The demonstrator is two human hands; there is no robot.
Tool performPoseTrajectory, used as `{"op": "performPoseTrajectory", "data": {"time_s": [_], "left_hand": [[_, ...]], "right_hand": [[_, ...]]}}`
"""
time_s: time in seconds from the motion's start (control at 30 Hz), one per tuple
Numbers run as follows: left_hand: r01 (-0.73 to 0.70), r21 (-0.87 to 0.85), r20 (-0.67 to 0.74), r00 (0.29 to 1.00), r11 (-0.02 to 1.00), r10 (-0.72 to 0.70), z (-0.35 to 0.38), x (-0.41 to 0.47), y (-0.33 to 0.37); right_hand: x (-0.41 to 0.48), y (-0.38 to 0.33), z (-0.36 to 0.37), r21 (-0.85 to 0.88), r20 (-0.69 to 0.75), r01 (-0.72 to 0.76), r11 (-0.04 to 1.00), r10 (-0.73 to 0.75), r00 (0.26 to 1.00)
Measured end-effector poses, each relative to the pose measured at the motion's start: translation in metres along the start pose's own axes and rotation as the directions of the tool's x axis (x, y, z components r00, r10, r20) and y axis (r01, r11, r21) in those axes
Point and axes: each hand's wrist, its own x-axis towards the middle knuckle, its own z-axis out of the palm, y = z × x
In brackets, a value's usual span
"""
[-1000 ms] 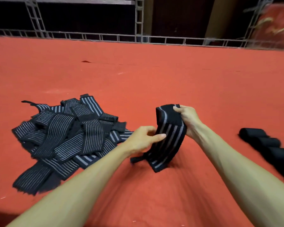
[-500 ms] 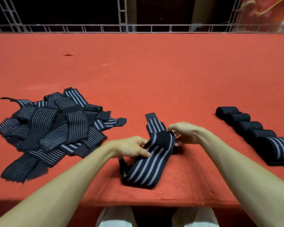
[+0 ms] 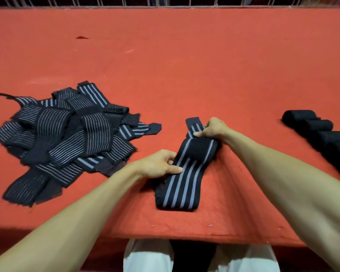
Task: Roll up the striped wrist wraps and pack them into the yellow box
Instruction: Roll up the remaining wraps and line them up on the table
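Observation:
One black wrist wrap with grey stripes lies stretched out flat on the red table, running from near the front edge away from me. My left hand pinches its left edge about halfway along. My right hand grips the far part, where a black patch folds over the stripes. A loose pile of unrolled striped wraps sits to the left. A row of rolled wraps lies at the right. No yellow box is in view.
The red cloth-covered table stretches far back to a metal railing. Its front edge runs just above my knees in light trousers.
The wrap was held up in the air; it now lies flat and lengthened on the table. Both hands came down with it, and the view tilted down toward the front edge.

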Motion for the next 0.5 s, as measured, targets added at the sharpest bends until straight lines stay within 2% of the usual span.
{"op": "performPoseTrajectory", "data": {"time_s": [0.1,0.17,0.23,0.33,0.43,0.5], "left_hand": [[0.008,-0.006,-0.001,1.000,1.000,-0.008,-0.006,-0.013,0.003],[-0.011,-0.004,0.020,1.000,1.000,0.011,-0.008,-0.021,0.008],[-0.032,-0.011,0.051,0.998,0.999,0.033,-0.005,-0.032,0.019],[-0.041,-0.078,0.136,0.989,0.996,0.052,-0.001,-0.046,0.038],[-0.080,-0.197,0.178,0.977,0.977,0.116,0.001,-0.059,0.061],[-0.106,-0.270,0.152,0.977,0.957,0.151,0.001,-0.065,0.078]], "right_hand": [[-0.015,-0.006,-0.008,0.303,-0.064,0.214,0.929,-0.204,0.977],[-0.038,-0.015,-0.027,0.529,-0.139,0.325,0.784,-0.298,0.945],[-0.057,-0.024,-0.048,0.666,-0.251,0.378,0.643,-0.283,0.926],[-0.079,-0.036,-0.073,0.834,-0.276,0.328,0.444,-0.178,0.944],[-0.095,-0.045,-0.090,0.954,-0.191,0.212,0.210,-0.115,0.975],[-0.100,-0.051,-0.099,0.979,-0.140,0.150,0.141,-0.076,0.987]]}}
